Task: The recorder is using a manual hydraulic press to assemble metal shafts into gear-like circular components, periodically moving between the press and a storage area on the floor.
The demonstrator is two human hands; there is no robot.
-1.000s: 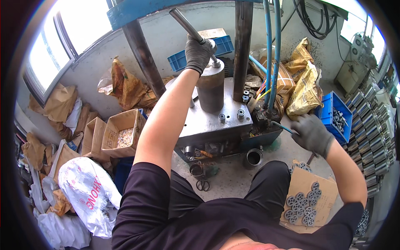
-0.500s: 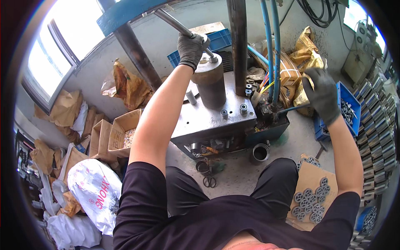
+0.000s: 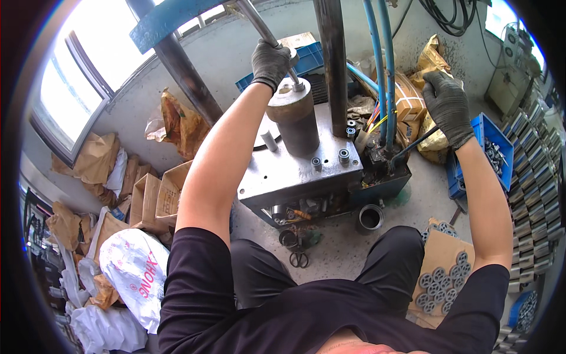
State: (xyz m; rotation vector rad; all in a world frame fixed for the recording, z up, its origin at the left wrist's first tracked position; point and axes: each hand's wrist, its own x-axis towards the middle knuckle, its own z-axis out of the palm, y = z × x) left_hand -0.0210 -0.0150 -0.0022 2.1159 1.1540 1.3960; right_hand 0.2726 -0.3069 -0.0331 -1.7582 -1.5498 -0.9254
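Note:
My left hand (image 3: 270, 64), in a dark grey glove, is wrapped around a steel rod (image 3: 257, 21) slanting down from the blue press frame (image 3: 171, 22). Below that hand, a thinner rod end meets the top of a thick metal cylinder (image 3: 296, 121), which stands upright on the steel press table (image 3: 265, 177). At the right, my gloved right hand (image 3: 447, 106) is closed on the upper end of a thin dark lever (image 3: 417, 141), whose foot joins an oily pump-like fitting (image 3: 383, 158). Small metal bushings (image 3: 344, 156) stand on the table beside the cylinder.
Two steel columns (image 3: 331, 71) and blue hoses (image 3: 388, 76) rise around the table. A hollow metal cylinder (image 3: 369, 218) and scissors (image 3: 299, 259) are on the floor. To the right are a blue crate (image 3: 495, 147) and cardboard (image 3: 439, 248) bearing round parts. Cardboard boxes (image 3: 147, 203) stand left.
My right hand has moved up and slightly left, and the lever is tilted more steeply. My left hand keeps its hold on the rod, which leans a little differently.

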